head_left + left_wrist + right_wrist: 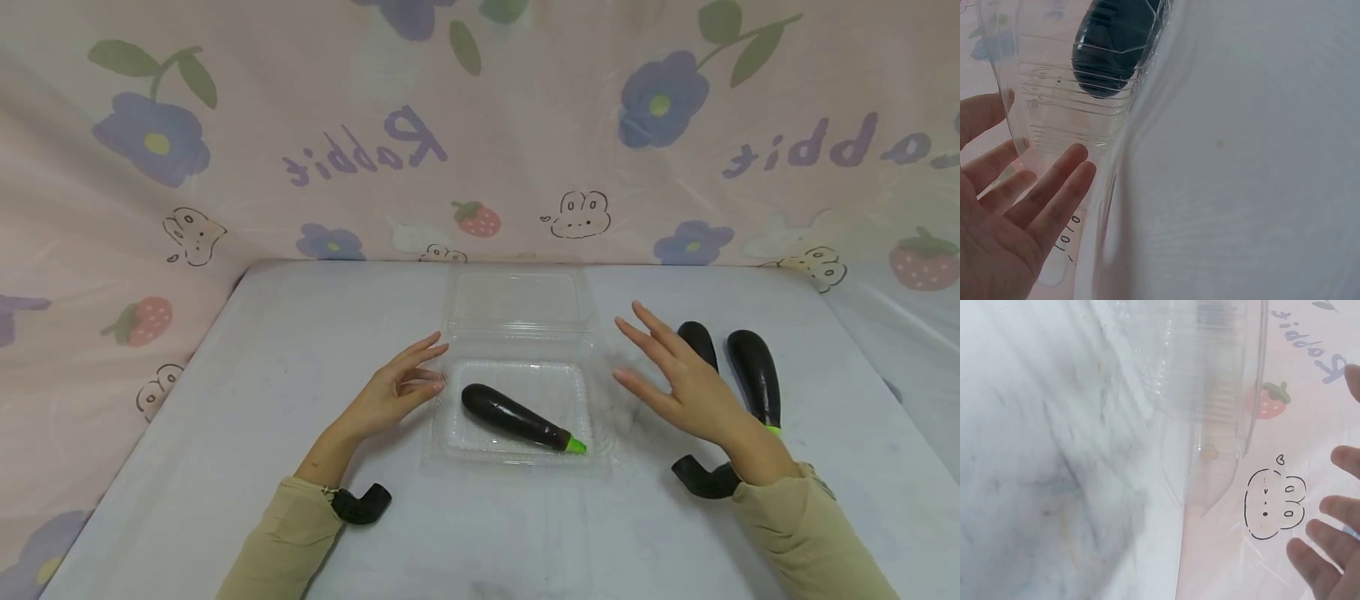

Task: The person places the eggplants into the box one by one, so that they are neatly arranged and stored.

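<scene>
A transparent plastic clamshell box (517, 457) lies with its lid folded back on the white table. Inside its base rests a dark eggplant (513, 417), slanted, its bright green stem end toward the lower right. My left hand (396, 392) is at the box's left side, fingers loosely extended; in the left wrist view the fingertips (1079, 153) overlap the box wall. To the right of the box my right hand (686, 392) hovers, fingers spread, holding nothing. The right wrist view shows its fingers (1316, 562) apart from the box wall (1210, 381).
Two more eggplants lie on the right, one (756, 375) beside the right hand and another (697, 342) partly hidden behind it. The box lid (521, 300) lies toward the back edge. A printed pink curtain (517, 125) surrounds the back and left of the white table (225, 467).
</scene>
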Available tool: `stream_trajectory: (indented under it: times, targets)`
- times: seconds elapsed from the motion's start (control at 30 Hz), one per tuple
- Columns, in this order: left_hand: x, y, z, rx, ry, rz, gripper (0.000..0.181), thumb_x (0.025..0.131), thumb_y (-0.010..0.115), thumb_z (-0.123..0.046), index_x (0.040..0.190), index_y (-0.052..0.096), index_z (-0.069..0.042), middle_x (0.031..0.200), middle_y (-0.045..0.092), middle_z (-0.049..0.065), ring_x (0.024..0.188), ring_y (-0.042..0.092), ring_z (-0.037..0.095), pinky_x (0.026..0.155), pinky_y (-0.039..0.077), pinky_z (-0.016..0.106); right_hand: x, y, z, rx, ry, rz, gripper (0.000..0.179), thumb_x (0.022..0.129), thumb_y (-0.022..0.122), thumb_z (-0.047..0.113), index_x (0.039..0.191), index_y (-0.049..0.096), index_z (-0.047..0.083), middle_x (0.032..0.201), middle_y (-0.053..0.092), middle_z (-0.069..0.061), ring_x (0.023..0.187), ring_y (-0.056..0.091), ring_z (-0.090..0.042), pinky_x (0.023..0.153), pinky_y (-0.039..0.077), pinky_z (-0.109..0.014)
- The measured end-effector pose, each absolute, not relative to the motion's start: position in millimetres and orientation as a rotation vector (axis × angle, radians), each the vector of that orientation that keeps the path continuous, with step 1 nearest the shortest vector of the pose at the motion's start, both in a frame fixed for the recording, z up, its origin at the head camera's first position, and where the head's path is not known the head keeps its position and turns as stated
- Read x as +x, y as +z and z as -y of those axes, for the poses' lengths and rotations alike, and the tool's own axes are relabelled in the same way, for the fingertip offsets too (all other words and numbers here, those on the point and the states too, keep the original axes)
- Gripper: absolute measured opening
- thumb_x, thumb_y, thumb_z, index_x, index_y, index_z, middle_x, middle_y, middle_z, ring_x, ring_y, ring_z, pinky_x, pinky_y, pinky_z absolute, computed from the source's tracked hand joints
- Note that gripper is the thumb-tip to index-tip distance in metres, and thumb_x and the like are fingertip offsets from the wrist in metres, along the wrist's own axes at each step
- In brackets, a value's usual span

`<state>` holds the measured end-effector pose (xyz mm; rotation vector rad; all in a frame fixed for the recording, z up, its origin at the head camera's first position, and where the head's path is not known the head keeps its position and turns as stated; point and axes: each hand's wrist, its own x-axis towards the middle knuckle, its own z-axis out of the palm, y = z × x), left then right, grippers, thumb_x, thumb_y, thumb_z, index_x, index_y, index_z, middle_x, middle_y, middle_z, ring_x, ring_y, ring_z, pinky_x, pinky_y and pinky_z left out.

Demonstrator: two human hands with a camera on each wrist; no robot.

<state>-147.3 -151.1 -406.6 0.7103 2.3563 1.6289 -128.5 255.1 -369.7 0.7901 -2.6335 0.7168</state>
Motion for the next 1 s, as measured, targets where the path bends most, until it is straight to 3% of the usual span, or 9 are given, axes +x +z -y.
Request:
stream_trajectory:
  times: [0.37,1.0]
  targets:
    - [-147.2,-407.7,151.4,0.705,1.634,-2.35,0.055,0.094,0.063,-0.016,0.144,0.043,-0.006,0.159,0.022,0.005,0.119,0.056,0.031,0.099,0.05,0.036,-129.6,-373.6,-266.2,0.683,0.687,2.728,0.077,0.085,0.074,0.028,0.15,0.034,0.016,0.16,0.015,-0.015,0.145,0.016,-0.039,0.102,0.029,-0.07]
    - [-147.6,-406.7,151.0,0.7,1.633,-2.351,0.055,0.094,0.063,-0.016,0.144,0.043,-0.007,0.159,0.023,0.001,0.118,0.057,0.031,0.098,0.051,0.036,-127.7,-382.9,-289.5,0.531,0.691,2.785,0.072,0.089,0.068,0.03,0.148,0.034,0.006,0.153,0.016,-0.034,0.142,0.01,-0.051,0.107,0.016,-0.072]
